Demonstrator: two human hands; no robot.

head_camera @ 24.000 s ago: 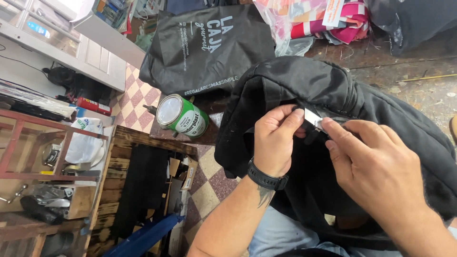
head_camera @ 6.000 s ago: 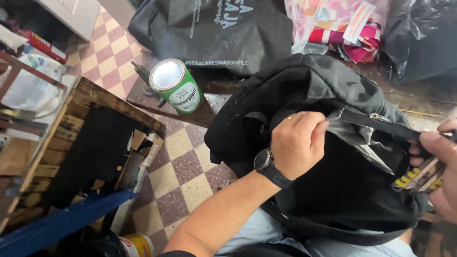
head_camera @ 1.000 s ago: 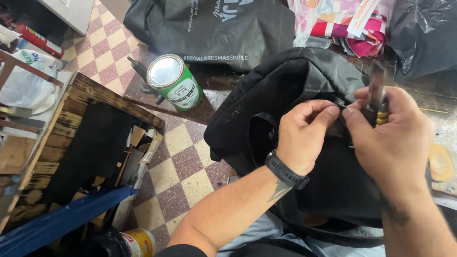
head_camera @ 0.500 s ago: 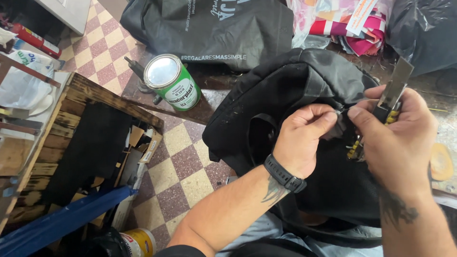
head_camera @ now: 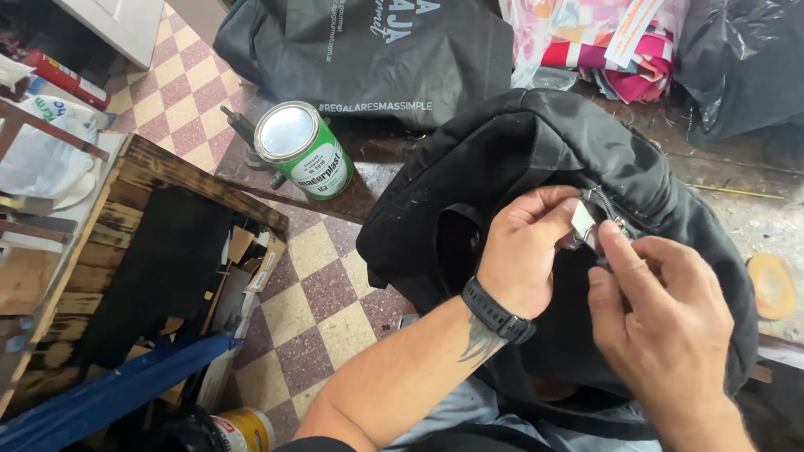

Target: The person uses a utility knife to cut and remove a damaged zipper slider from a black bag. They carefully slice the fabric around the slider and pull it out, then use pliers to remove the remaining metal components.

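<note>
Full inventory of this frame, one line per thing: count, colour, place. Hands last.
black fabric backpack: 1, black, on the person's lap, centre right
metal zipper slider: 1, silver, on the backpack, between both hands' fingertips
round tin can: 1, green with silver lid, on the dark board, upper centre
black printed tote bag: 1, black, top centre
pink patterned cloth bundle: 1, pink and white, top right
black plastic bag: 1, black, top right corner
wooden crate: 1, brown, left
checkered tile floor: red and cream, centre
black wristwatch: 1, on the left wrist
left hand: pinching at the zipper slider
right hand: fingertips at the zipper slider
</note>
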